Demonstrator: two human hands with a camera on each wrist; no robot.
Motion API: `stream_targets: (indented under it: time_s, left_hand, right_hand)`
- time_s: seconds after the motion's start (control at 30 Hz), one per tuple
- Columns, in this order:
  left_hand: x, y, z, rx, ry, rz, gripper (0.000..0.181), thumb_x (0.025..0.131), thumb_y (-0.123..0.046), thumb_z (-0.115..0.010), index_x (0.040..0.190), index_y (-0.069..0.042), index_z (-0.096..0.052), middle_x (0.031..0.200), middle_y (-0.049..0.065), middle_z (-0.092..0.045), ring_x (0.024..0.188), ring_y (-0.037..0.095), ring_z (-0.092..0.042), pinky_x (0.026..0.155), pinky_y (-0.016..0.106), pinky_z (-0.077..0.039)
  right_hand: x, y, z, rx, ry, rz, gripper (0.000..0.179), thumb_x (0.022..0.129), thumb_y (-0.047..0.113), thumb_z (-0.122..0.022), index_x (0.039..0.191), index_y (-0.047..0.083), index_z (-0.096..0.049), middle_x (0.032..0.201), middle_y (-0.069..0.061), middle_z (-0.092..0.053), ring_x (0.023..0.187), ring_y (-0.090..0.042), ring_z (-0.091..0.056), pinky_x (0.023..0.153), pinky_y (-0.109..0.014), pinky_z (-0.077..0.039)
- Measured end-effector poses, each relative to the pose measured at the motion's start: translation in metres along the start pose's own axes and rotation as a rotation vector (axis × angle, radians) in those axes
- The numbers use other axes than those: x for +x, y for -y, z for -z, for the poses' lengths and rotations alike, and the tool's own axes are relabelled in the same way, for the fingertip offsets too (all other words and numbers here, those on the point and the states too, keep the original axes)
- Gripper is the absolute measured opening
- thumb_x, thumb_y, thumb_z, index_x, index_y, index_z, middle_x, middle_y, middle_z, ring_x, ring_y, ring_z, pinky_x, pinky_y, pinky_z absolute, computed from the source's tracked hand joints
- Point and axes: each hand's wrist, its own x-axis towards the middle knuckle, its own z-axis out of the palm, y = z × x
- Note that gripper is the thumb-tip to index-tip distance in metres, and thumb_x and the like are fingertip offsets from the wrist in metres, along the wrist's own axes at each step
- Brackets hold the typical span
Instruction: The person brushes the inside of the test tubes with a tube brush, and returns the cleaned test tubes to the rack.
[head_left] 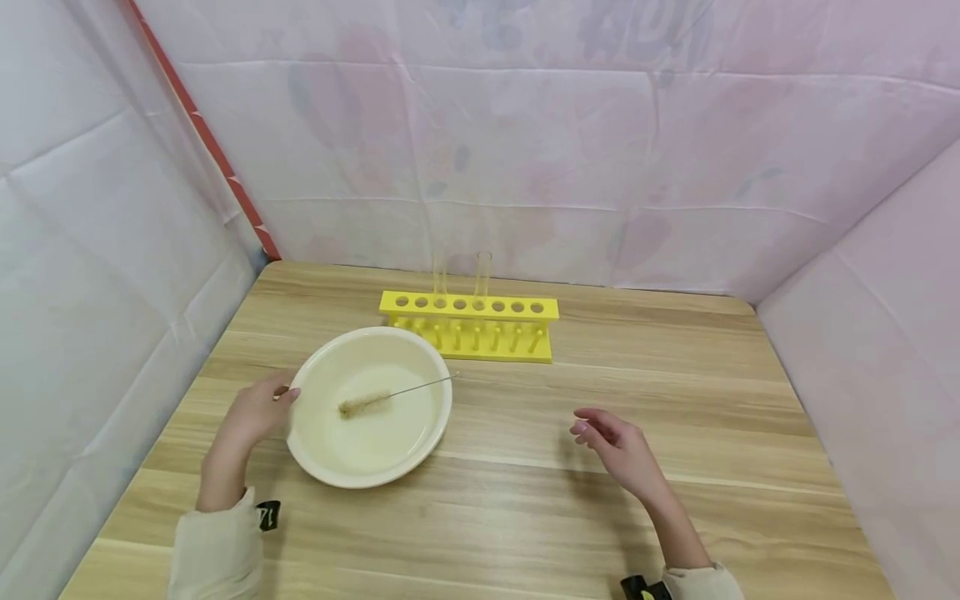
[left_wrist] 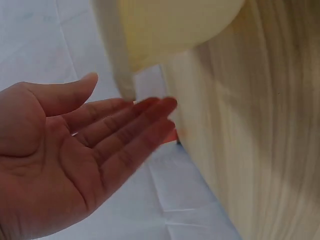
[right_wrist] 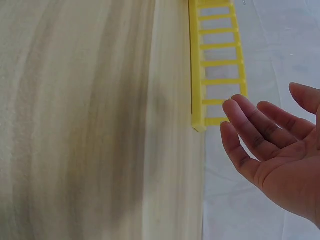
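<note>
A cream basin (head_left: 337,462) stands on the table, left of the middle. In it lies a test tube brush (head_left: 363,403), its wire handle reaching over the right rim. Beside the basin's left rim is my left hand (head_left: 258,408). The left wrist view shows its fingers extended by the rim and the thumb apart from it; whether they touch cannot be told. My right hand (head_left: 618,450) hovers over the table's right side, holding nothing, with loosely bent fingers. A yellow test tube rack (head_left: 480,357) behind the basin holds two clear test tubes (head_left: 482,275).
The wood-grain table (head_left: 510,500) is bounded by a patterned cloth (head_left: 525,167) at the back and on both sides. A red strip (head_left: 202,125) runs down the back left corner. The basin's far rim overlaps the rack's front left in the head view.
</note>
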Motion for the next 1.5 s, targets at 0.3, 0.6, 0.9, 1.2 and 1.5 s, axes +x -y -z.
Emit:
stream_targets:
  time_s: [0.3,0.6,0.9,1.2,1.5]
  left_hand:
    - [0.003,0.004,-0.005,-0.035,0.006,0.044,0.033,0.091,-0.001,-0.046,0.120,0.015,-0.047,0.101,0.032,-0.058,0.094,0.047,-0.055,0.074,0.051,-0.044]
    - [0.001,0.000,-0.013,-0.111,-0.009,0.036,0.029,0.088,0.000,-0.049,0.113,0.015,-0.051,0.090,0.028,-0.062,0.071,0.029,-0.062,0.060,0.037,-0.049]
    - [0.003,-0.016,-0.028,-0.121,-0.007,0.009,0.027,0.087,-0.004,-0.054,0.107,0.013,-0.055,0.085,0.020,-0.065,0.076,0.029,-0.062,0.062,0.036,-0.048]
    - [0.011,-0.041,-0.048,-0.203,0.058,-0.030,0.028,0.087,-0.002,-0.056,0.111,0.013,-0.055,0.083,0.017,-0.066,0.066,0.019,-0.063,0.056,0.030,-0.050]
    - [0.016,-0.069,-0.069,-0.141,0.098,-0.064,0.035,0.087,-0.007,-0.057,0.115,0.012,-0.053,0.075,0.009,-0.066,0.057,0.014,-0.059,0.053,0.027,-0.045]
  right_hand:
    - [0.001,-0.002,-0.003,0.054,0.020,-0.047,0.027,0.094,0.008,-0.049,0.115,-0.008,-0.055,0.093,-0.015,-0.065,0.082,-0.026,-0.063,0.074,-0.032,-0.050]
    - [0.002,-0.005,-0.003,0.056,0.030,-0.048,0.027,0.095,0.008,-0.049,0.115,-0.008,-0.055,0.092,-0.016,-0.065,0.081,-0.027,-0.063,0.073,-0.037,-0.050]
    - [0.003,-0.005,-0.001,0.060,0.034,-0.042,0.028,0.096,0.010,-0.047,0.114,-0.009,-0.055,0.093,-0.016,-0.065,0.080,-0.028,-0.063,0.071,-0.037,-0.050]
    - [0.007,-0.001,0.004,0.061,0.040,-0.063,0.031,0.096,0.014,-0.047,0.114,-0.010,-0.055,0.093,-0.015,-0.065,0.081,-0.026,-0.063,0.072,-0.036,-0.050]
    - [0.014,0.002,0.012,0.042,0.035,-0.057,0.032,0.096,0.016,-0.048,0.115,-0.010,-0.054,0.094,-0.017,-0.065,0.081,-0.026,-0.063,0.072,-0.038,-0.050]
